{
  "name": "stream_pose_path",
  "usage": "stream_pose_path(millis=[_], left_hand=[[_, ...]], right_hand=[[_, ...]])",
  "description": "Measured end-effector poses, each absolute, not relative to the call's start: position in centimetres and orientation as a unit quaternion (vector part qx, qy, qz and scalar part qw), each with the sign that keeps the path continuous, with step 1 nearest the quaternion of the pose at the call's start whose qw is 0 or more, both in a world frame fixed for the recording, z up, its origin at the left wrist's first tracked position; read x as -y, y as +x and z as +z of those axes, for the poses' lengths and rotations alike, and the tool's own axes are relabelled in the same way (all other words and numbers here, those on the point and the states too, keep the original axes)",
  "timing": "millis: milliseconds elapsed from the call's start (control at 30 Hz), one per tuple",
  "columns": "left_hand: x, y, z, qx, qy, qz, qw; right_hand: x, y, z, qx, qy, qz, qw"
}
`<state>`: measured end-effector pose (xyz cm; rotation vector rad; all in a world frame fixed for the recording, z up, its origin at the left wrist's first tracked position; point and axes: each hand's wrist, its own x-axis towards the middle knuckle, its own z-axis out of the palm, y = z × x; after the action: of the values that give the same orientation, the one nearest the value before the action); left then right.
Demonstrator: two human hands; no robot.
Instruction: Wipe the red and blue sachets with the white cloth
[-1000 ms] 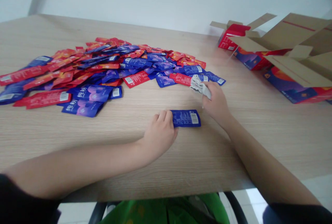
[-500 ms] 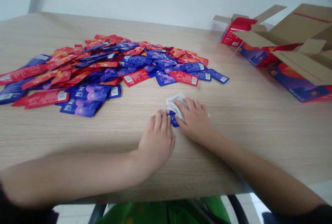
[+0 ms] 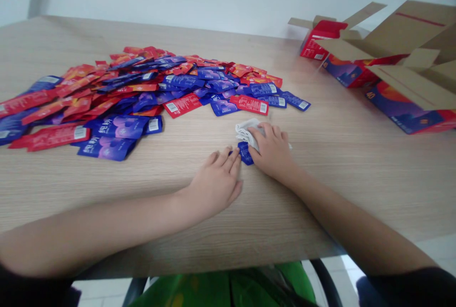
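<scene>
Wooden table [image 3: 320, 193]: we count one cloth [image 3: 245, 131] clasped in our right hand [image 3: 272, 151], pressed against a blue sachet [image 3: 245, 153]; left hand [image 3: 215, 183] open, just beside.

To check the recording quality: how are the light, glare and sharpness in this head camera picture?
In the head view, light is soft and even; floor tiles show bright glare at lower right; the left hand and right hand look fairly sharp; the table edge looks curved from wide-angle distortion.

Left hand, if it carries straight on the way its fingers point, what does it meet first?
Probably the small blue sachet under the right hand, just beyond the left hand's fingertips; depth is hard to judge.
</scene>
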<state>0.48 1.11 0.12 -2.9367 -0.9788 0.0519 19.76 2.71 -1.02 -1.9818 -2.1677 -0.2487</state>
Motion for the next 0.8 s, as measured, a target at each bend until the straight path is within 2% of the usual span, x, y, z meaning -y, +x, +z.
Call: stream_pose_path(millis=[500,800], left_hand=[[-0.8,1.0,0.0,0.337,-0.941,0.028,0.022],[-0.7,1.1,-0.4,0.349,-0.936,0.021,0.032]], right_hand=[[0.1,16.6,-0.7,0.784,-0.611,-0.038,0.104],[-2.5,20.0,-1.0,0.69,-0.716,-0.068,0.083]])
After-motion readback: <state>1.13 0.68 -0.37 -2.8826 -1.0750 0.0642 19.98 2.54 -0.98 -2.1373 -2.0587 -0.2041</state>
